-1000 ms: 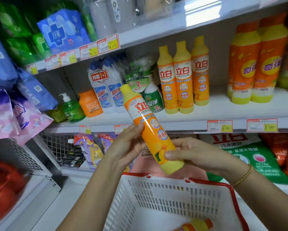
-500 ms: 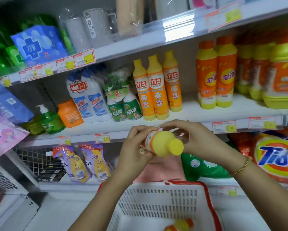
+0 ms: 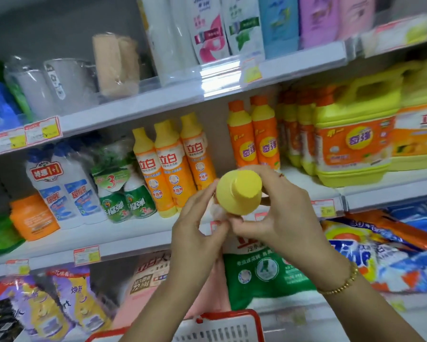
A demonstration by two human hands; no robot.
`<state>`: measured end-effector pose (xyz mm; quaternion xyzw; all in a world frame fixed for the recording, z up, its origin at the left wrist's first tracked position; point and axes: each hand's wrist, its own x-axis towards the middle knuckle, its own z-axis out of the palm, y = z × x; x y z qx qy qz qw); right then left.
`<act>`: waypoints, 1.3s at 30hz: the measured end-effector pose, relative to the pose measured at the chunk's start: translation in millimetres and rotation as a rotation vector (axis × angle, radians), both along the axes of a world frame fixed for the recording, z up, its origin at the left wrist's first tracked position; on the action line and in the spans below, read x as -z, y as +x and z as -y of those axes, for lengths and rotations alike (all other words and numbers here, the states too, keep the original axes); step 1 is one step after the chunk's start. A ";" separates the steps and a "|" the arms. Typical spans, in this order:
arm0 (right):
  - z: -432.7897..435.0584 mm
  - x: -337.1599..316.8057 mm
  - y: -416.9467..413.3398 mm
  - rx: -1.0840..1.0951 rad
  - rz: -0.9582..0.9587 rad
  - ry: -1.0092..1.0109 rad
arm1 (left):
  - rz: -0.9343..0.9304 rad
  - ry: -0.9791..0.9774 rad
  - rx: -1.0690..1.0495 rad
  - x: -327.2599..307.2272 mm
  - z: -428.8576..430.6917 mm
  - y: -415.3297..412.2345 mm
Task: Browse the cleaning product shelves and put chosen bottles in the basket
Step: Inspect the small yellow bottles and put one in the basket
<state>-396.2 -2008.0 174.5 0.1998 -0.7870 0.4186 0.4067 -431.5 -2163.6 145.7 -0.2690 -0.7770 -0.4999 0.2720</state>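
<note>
We hold the yellow bottle [image 3: 239, 191] cap-first toward us before the middle shelf [image 3: 133, 243], above the basket [image 3: 232, 314], which the bottom edge cuts off, with left hand [image 3: 197, 230] and right hand [image 3: 279, 218] fingers curled round its body, mostly hidden behind cap and hands.

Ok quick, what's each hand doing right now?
Left hand: holding the yellow-capped dish detergent bottle.
Right hand: gripping the same bottle.
</note>
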 end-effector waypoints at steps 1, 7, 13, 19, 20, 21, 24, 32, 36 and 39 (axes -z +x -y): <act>-4.3 0.0 -1.0 0.031 -0.036 -0.030 | -0.021 -0.005 -0.019 -1.6 -10.6 -5.4; -24.6 5.7 -17.2 0.152 -0.150 -0.120 | -0.091 -0.080 -0.033 -18.9 -64.7 -54.5; -102.3 35.6 -69.3 0.549 0.178 -0.054 | 0.085 -0.152 0.093 -37.9 -123.8 -96.7; -111.0 94.3 -94.8 0.749 0.312 0.035 | 0.221 -0.223 0.184 -29.6 -170.6 -126.2; -110.4 97.5 -97.5 0.759 0.267 0.039 | 0.244 -0.197 0.194 -27.3 -175.7 -129.5; -110.4 99.2 -99.1 0.765 0.250 0.033 | 0.264 -0.166 0.196 -24.6 -179.9 -134.2; -112.0 101.8 -100.2 0.789 0.215 -0.004 | 0.340 -0.066 0.215 -19.3 -188.4 -144.7; -117.8 101.0 -94.3 0.756 0.181 0.078 | 0.350 -0.051 0.235 -11.5 -195.1 -157.4; -120.5 93.6 -92.7 0.731 0.218 0.089 | 0.337 -0.075 0.183 -11.8 -196.9 -158.0; -118.1 90.7 -94.4 0.722 0.249 0.109 | 0.329 -0.124 0.115 -15.4 -197.2 -153.5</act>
